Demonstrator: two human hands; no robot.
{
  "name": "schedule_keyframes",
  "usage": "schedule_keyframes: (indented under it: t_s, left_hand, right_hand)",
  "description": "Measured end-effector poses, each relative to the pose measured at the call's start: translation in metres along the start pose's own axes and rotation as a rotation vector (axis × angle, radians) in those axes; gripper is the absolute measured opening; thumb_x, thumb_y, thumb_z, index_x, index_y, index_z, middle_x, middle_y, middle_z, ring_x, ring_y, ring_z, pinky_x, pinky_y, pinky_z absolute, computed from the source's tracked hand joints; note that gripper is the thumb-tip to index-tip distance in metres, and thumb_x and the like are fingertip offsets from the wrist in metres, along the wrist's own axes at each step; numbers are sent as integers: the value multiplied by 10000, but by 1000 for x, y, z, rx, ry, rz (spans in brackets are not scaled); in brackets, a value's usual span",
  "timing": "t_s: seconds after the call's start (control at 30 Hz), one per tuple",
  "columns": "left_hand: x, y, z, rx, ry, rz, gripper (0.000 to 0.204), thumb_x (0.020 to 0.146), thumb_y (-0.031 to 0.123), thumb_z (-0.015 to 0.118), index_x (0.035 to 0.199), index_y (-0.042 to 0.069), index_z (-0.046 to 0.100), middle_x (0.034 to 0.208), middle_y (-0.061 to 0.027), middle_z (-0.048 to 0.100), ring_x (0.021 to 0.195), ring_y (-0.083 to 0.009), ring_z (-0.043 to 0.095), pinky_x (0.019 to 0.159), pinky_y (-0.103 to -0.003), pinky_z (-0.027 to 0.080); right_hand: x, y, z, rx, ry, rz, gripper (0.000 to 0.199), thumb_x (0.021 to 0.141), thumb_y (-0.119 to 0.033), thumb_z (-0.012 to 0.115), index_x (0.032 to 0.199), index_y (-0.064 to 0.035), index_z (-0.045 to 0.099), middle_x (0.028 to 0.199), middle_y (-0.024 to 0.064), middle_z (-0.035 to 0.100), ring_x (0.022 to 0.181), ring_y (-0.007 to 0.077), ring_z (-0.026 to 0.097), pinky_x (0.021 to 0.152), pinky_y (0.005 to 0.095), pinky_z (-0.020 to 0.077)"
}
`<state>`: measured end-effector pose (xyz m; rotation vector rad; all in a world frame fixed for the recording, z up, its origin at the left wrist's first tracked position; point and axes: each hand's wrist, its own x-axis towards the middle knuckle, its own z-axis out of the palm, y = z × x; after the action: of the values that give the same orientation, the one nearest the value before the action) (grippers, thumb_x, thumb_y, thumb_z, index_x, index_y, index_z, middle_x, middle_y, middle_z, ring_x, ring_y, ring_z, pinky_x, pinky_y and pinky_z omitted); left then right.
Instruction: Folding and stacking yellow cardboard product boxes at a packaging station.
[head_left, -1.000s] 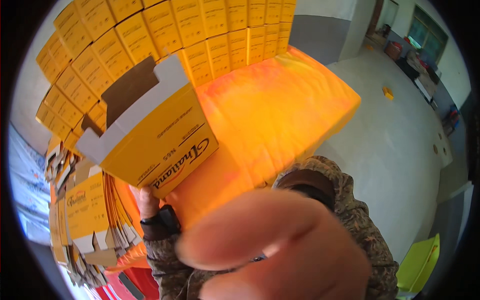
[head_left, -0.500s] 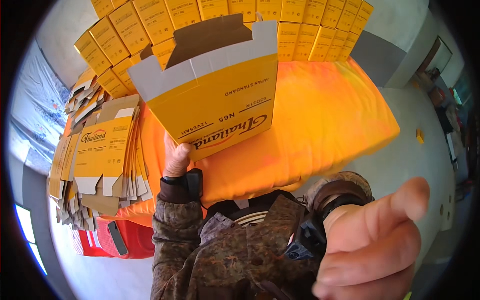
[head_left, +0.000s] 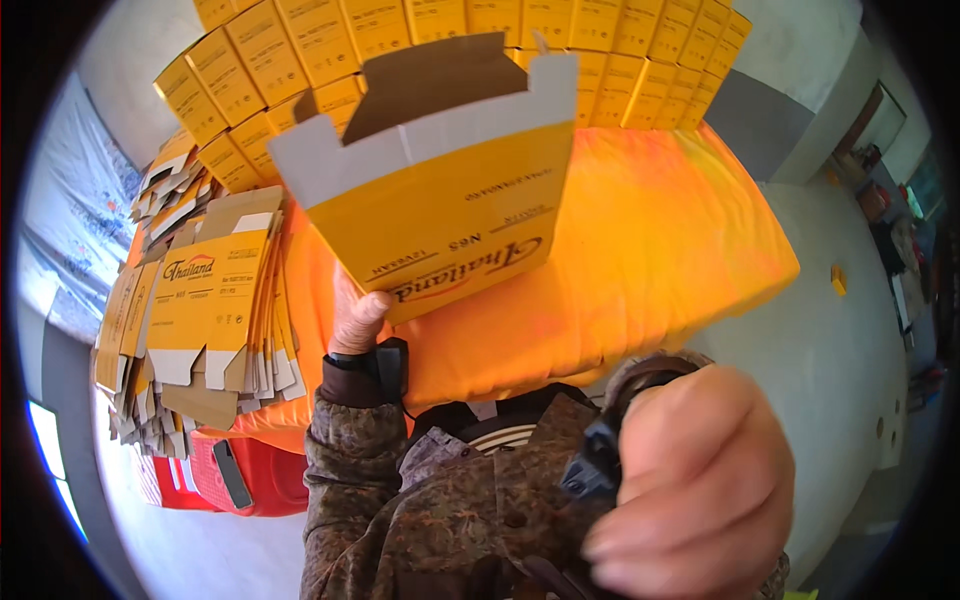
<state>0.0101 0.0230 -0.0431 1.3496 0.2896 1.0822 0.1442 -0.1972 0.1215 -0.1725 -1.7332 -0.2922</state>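
A yellow cardboard carton (head_left: pixel 440 215) with dark printing upside down is held over the orange-covered table (head_left: pixel 670 230). Its white and brown top flaps stand open. My left hand (head_left: pixel 358 318) grips the carton's lower left corner, thumb on the printed side and the other fingers hidden behind. Whether its bottom touches the cloth I cannot tell. Close to the camera at the lower right, my right hand (head_left: pixel 705 480) is closed, its fingers curled in and a little blurred. What it holds, if anything, is hidden. It is apart from the carton.
Flattened yellow cartons (head_left: pixel 205 300) lie stacked on the table's left side. Assembled yellow cartons (head_left: pixel 370 30) form rows along the far edge. A red plastic stool (head_left: pixel 280 485) with a phone (head_left: pixel 233 475) on it stands at the lower left. A small yellow object (head_left: pixel 838 281) lies on the floor.
My right hand has moved left, and its extended finger has curled in. The carton has shifted slightly right and tipped a little, with my left hand still gripping it.
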Motion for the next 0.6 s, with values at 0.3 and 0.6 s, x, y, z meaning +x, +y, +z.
schedule_keyframes:
  t_s: [0.3,0.6]
  left_hand:
    - [-12,5,-8,-96,-101,-123,1103,522,448,891,1365,40,309,1280,-80,469,1197,-220,451,997,-376,380]
    - [-36,5,-3,-33,-128,-145,1132,508,401,907,1385,42,288,1324,-72,432,1251,-215,392,1043,-381,322]
  right_hand:
    - [-58,54,-35,-572,251,690,444,894,-85,528,1299,38,392,1265,188,471,1171,297,464,1008,415,352]
    - [-49,62,-52,-681,-91,501,450,879,-190,589,1266,19,492,1271,162,480,1231,318,401,1026,416,319]
